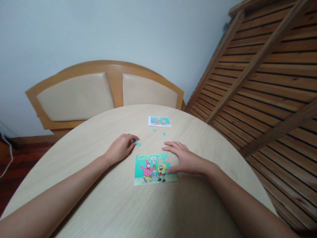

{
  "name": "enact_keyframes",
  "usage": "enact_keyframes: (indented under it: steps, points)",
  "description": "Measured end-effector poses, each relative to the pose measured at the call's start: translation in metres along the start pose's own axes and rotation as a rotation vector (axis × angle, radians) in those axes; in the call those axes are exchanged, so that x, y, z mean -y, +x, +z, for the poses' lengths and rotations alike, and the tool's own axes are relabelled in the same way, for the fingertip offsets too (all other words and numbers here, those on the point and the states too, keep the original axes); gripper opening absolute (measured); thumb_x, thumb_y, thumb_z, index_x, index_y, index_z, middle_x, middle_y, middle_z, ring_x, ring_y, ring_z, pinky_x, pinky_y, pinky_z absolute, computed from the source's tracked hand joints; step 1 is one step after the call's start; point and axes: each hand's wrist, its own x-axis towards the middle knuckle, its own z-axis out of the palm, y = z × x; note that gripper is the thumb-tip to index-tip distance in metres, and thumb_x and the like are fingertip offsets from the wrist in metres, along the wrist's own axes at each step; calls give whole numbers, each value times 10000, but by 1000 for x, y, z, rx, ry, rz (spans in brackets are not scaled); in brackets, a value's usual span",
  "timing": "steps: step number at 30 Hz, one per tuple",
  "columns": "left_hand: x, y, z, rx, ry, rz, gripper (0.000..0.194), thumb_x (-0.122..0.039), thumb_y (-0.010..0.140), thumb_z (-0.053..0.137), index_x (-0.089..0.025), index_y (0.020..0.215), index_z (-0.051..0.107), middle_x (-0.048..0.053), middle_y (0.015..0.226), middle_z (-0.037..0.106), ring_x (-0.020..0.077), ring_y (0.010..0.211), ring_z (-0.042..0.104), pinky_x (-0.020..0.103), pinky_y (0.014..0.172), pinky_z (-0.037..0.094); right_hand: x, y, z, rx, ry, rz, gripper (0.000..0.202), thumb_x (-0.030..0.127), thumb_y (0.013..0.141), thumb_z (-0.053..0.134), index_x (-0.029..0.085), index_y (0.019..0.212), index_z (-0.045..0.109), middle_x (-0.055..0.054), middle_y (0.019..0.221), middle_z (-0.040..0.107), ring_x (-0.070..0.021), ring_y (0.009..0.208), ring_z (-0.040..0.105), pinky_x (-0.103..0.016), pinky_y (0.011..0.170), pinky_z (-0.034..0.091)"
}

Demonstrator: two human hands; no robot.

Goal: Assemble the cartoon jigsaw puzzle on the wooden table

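Note:
A mostly assembled jigsaw puzzle (148, 172) with cartoon figures lies flat on the round table, with gaps showing the tabletop at its upper right. My right hand (184, 158) is open over its right edge, fingers and thumb spread; the thumb rests at the puzzle's right side and the hand hides part of that edge. Beyond the puzzle's upper left corner, my left hand (121, 147) is closed, its fingertips pinching a small turquoise puzzle piece (136, 142). Right beside those fingertips lies another loose piece (139, 144).
Two more loose turquoise pieces, one on the left (154, 130) and one on the right (164, 134), lie farther back. Behind them is a reference picture card (159, 121). A padded wooden headboard (116, 82) stands past the pale table (104, 208); slatted wood (267, 76) leans at the right.

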Motion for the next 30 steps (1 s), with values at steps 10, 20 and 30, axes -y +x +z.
enact_keyframes:
  steps: [10,20,30]
  points:
    - [-1,-1,5,-31,-152,-24,248,-222,894,529,-185,1100,662,76,1008,677,206,880,625,371,830,513,0,2,5,-43,-24,-24,917,688,695,775,251,1452,496,-134,1515,471,-344,1403,381,-547,1162,272]
    - [-4,2,11,-74,-41,15,244,-165,856,521,-196,1040,678,79,973,702,257,959,625,443,882,522,4,29,12,-225,-111,17,468,500,983,520,234,1366,558,-120,1413,575,-304,1298,480,-528,1076,363]
    - [-3,1,12,-76,-39,28,221,-185,880,527,-189,1043,675,85,990,701,268,986,624,445,888,519,4,102,2,-204,-291,66,449,441,1002,498,181,1360,574,-151,1476,534,-363,1311,460,-575,1039,378]
